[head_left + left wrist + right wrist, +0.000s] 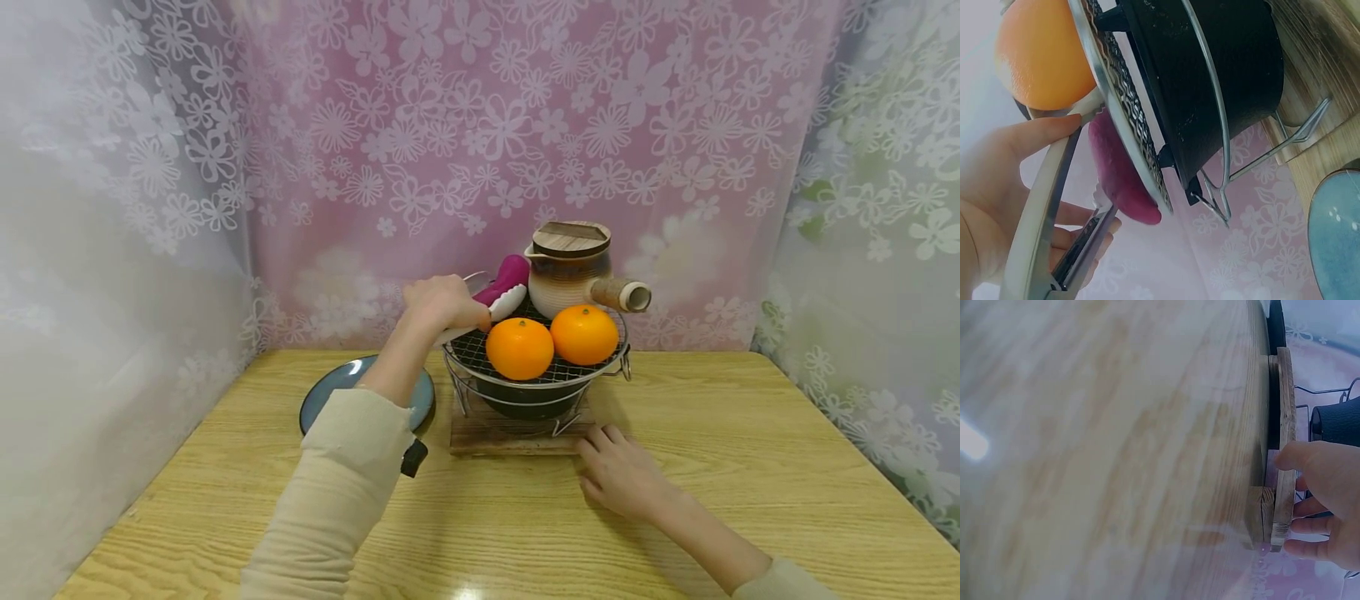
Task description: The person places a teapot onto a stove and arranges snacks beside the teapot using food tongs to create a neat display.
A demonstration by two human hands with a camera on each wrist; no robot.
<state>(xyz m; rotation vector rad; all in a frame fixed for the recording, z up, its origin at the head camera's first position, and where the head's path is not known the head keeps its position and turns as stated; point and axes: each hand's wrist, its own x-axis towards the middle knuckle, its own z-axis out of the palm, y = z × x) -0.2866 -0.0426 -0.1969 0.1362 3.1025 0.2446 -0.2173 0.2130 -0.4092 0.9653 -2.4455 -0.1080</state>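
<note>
My left hand [444,302] grips tongs [1040,212] with pale arms and white scalloped tips [510,302]. A purple sweet-potato-shaped piece [512,277] lies between the tips, at the left rim of the round wire grill [465,348]. Two oranges [520,350] sit on the grill's front, and behind them stands a brown-and-cream clay teapot [566,283] with a wooden lid. Under the grill are a black pot-shaped stove [1229,75] and a wooden board [517,442]. My right hand [618,475] holds the board's front right corner, thumb at its edge.
A blue pan-like dish [330,396] with a dark handle [413,458] lies left of the board, partly behind my left forearm. The grill stand's wire legs [570,423] stick out over the board. Flowered curtains [450,167] enclose the wooden table [712,433] at back and sides.
</note>
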